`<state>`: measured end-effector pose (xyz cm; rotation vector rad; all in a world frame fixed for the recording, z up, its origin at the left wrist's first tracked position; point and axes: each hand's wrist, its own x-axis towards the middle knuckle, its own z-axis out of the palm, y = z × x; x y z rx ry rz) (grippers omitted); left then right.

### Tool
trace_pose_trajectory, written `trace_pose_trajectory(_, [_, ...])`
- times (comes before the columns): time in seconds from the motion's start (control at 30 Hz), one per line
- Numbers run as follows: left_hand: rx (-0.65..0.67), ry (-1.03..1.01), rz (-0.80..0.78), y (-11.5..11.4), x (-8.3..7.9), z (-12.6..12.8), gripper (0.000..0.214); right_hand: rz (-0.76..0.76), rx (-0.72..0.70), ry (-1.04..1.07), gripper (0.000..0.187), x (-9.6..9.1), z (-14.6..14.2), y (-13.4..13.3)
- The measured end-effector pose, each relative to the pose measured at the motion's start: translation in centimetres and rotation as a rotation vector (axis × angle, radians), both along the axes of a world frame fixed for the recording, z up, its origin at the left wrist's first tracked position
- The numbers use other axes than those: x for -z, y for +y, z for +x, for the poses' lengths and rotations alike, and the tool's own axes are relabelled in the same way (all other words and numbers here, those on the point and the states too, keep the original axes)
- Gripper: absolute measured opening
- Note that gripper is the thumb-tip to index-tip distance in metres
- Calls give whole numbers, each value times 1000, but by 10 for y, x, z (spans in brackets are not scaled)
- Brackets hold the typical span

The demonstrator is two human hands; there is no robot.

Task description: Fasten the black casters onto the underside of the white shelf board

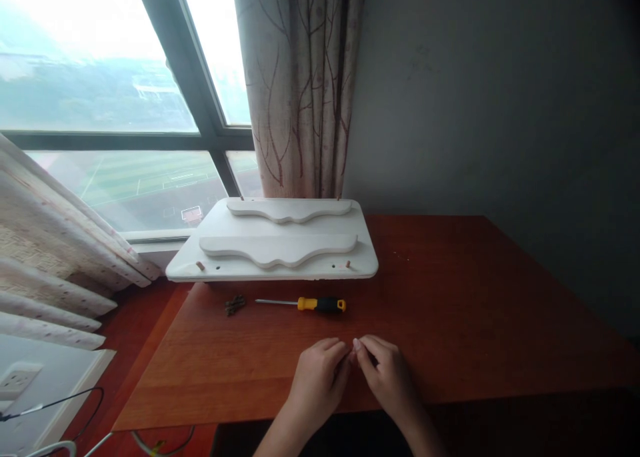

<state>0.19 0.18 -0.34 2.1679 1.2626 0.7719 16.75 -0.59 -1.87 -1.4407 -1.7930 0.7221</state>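
Meeting almost tip to tip, left hand (317, 374) and right hand (387, 374) have fingers (327, 344) curled nearly closed; can't tell if they've got anything. Yellow-black screwdriver (323, 304)'s on the table (440, 317) at 11 o'clock, brown screws (235, 304) at 10, white board (240, 228) further out at 11.

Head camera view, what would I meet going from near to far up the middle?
Left hand and right hand side by side → yellow-and-black screwdriver → nearer scalloped white strip → farther scalloped white strip → branch-patterned curtain.
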Motion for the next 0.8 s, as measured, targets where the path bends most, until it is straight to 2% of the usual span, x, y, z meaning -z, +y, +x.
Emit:
trace_pose_trajectory(0.57, [-40, 47, 60, 1, 2, 3, 25, 2, -26, 0, 37, -3, 1, -1])
trace_pose_trajectory(0.8, [-37, 25, 22, 1, 0, 2, 25, -20, -31, 18, 36, -6, 1, -1])
